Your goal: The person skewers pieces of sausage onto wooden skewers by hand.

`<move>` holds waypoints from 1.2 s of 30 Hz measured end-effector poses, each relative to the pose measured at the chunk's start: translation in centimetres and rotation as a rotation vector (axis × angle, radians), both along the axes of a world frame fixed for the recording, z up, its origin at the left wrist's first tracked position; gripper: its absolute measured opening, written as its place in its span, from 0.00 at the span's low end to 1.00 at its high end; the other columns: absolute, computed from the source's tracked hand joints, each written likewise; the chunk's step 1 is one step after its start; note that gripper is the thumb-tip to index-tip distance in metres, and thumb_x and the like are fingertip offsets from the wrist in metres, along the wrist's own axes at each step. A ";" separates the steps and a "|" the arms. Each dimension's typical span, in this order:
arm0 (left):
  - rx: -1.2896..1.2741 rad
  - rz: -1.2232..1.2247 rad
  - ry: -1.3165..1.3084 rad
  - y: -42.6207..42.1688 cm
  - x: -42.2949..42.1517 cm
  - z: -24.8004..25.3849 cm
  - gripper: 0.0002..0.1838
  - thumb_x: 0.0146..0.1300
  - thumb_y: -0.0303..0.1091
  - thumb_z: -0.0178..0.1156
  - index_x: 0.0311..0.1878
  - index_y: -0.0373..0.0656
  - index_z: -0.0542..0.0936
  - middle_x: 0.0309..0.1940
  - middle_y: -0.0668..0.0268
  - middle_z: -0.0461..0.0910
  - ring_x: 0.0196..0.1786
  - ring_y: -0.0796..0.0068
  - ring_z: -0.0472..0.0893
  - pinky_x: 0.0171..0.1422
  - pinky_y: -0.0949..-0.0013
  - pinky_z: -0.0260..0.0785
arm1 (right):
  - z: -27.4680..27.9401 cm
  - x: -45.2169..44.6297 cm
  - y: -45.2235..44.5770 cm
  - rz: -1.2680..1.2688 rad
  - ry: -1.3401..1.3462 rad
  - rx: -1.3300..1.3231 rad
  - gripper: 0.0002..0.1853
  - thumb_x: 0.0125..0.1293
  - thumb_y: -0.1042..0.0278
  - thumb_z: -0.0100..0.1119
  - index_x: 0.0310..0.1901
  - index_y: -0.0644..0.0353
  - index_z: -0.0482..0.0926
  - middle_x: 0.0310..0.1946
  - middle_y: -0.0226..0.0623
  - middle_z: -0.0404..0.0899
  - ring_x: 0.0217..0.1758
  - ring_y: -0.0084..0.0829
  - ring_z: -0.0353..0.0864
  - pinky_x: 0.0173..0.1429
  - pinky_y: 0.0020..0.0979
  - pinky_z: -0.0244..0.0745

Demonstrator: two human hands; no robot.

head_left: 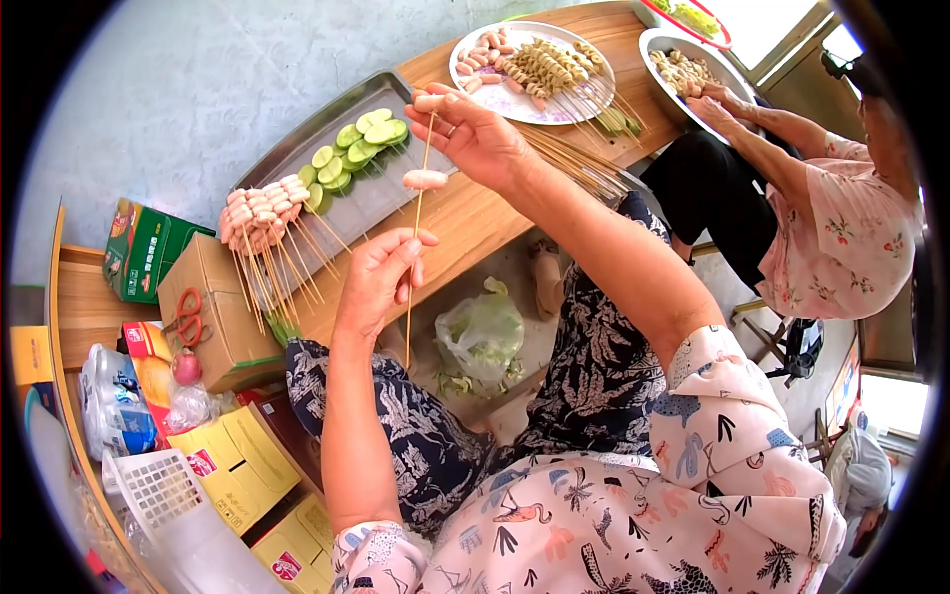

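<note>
My left hand (379,275) is closed around a thin wooden skewer (417,223) that stands nearly upright. One small pink sausage (426,179) is threaded crosswise partway down it. At the skewer's top, my right hand (481,137) pinches another small sausage (429,103) between thumb and fingers, right at the tip. Behind my hands lies a metal tray (346,213) with a pile of skewered sausages (265,208) on its left and skewered green slices (354,148), like cucumber or zucchini, farther up.
A white plate (495,97) holds loose sausages and skewers of folded tan pieces. Bare skewers (584,161) lie beside it. Another person (831,208) at right reaches into a metal basin (648,42). Scissors (190,317) rest against a cardboard box (233,292). A plastic bag of greens (482,332) sits below.
</note>
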State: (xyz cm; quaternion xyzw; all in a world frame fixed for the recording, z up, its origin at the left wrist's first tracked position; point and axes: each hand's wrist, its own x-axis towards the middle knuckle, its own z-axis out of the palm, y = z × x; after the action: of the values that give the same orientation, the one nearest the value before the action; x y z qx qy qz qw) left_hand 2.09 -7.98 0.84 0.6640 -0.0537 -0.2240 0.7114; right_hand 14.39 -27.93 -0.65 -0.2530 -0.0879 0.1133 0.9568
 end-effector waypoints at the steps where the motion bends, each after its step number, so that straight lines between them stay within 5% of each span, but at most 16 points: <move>1: 0.001 0.004 -0.002 0.0 0.0 0.0 0.12 0.70 0.36 0.53 0.46 0.38 0.81 0.20 0.74 0.73 0.17 0.91 0.64 0.22 0.86 0.54 | 0.1 -0.1 0.1 0.000 0.000 0.000 0.27 0.63 0.70 0.60 0.60 0.66 0.62 0.49 0.44 0.78 0.58 0.42 0.76 0.64 0.40 0.71; 8: 0.021 -0.031 0.006 0.0 0.1 0.1 0.14 0.70 0.38 0.54 0.48 0.37 0.79 0.21 0.75 0.73 0.21 0.92 0.67 0.23 0.88 0.56 | 0.7 -0.3 0.0 -0.001 0.081 -0.045 0.18 0.72 0.64 0.48 0.57 0.66 0.67 0.51 0.44 0.78 0.59 0.41 0.76 0.65 0.40 0.71; 12: 0.030 -0.037 0.011 -0.1 0.1 0.1 0.14 0.70 0.38 0.54 0.48 0.37 0.79 0.21 0.75 0.73 0.21 0.92 0.67 0.23 0.88 0.56 | 0.7 -0.1 -0.3 0.084 0.130 -0.116 0.21 0.76 0.57 0.38 0.54 0.67 0.73 0.52 0.45 0.78 0.60 0.39 0.75 0.65 0.39 0.71; 21: 0.022 -0.026 0.009 -0.1 0.0 0.2 0.13 0.70 0.38 0.54 0.48 0.38 0.79 0.21 0.75 0.72 0.22 0.92 0.67 0.23 0.88 0.56 | 0.4 -0.4 0.3 0.090 0.117 -0.013 0.18 0.72 0.59 0.47 0.52 0.66 0.75 0.50 0.43 0.79 0.56 0.37 0.78 0.62 0.38 0.73; 36: 0.008 0.017 -0.010 -0.1 0.1 0.1 0.14 0.70 0.39 0.54 0.48 0.38 0.79 0.21 0.74 0.72 0.20 0.91 0.66 0.23 0.87 0.57 | 0.3 -2.5 1.8 0.174 0.085 -0.062 0.18 0.71 0.61 0.48 0.55 0.66 0.71 0.51 0.44 0.79 0.55 0.41 0.77 0.60 0.40 0.75</move>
State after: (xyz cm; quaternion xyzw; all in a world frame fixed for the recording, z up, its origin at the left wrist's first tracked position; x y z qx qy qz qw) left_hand 2.15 -8.13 0.89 0.6685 -0.0507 -0.2148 0.7102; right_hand 11.91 -26.18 -0.32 -0.2689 -0.0654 0.2095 0.9378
